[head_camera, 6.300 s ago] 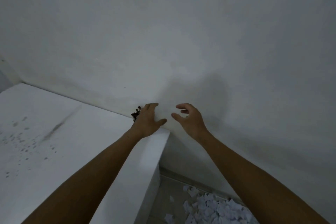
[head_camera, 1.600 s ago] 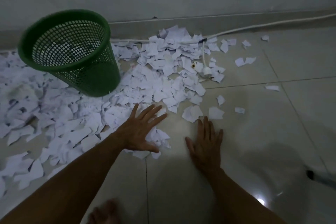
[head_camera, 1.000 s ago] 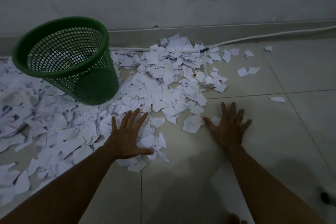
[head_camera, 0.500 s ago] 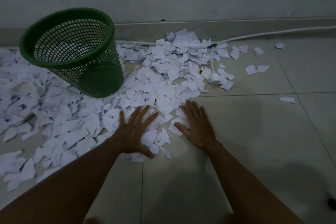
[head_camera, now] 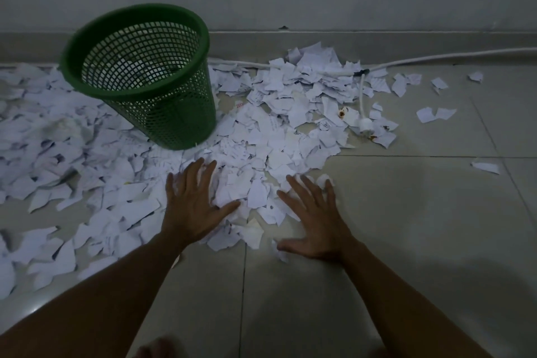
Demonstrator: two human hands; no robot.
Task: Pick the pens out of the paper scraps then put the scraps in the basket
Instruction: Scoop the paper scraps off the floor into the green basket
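Since half a second ago my right hand (head_camera: 315,222) has slid outward. Left to right: basket (head_camera: 139,75) upright amid scraps (head_camera: 261,139), a few pieces inside; left hand (head_camera: 194,203) flat, fingers spread, on scraps; right likewise at the pile's edge. I'm raking; next, scoop. No pens visible.

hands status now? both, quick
Left hand: open, fingers spread flat on the paper scraps, holding nothing.
Right hand: open, fingers spread flat at the pile's edge, holding nothing.
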